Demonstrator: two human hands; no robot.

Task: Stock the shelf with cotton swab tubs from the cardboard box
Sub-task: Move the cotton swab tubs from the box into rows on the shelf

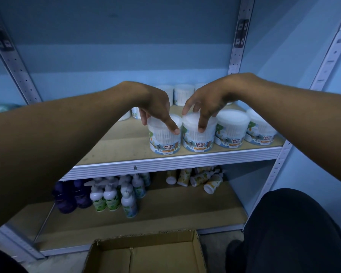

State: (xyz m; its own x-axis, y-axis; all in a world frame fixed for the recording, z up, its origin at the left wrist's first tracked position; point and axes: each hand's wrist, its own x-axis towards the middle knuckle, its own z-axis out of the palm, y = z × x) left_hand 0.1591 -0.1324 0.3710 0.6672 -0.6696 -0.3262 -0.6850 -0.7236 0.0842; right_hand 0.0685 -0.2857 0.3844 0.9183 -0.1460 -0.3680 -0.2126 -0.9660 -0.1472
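Two tubs stand side by side at the front edge of the shelf point(177, 157), each under a hand. The left hand point(154, 105) grasps the left tub point(164, 137) from above, thumb down its front wall and fingers curled over the far rim. The right hand point(205, 103) grasps the right tub point(199, 136) the same way, fingertips pressed on lid and wall. Both tubs rest on the board, touching each other, labels facing out.

Just right of the right grip, two more tubs point(231, 132) carry the front row on toward the upright. Behind both grips, further tubs point(182, 94) stand at the back of the shelf; how many cannot be told.

Below the grips, the box point(146, 253) lies open on the floor; the part in view holds no tubs, though its near end is cut off. Judging by that, the stocking is near its end: these two seem to be among the last, needing only release and perhaps a nudge into line. Left of the left grip the shelf board is bare.

The lower shelf holds bottles point(110, 194).
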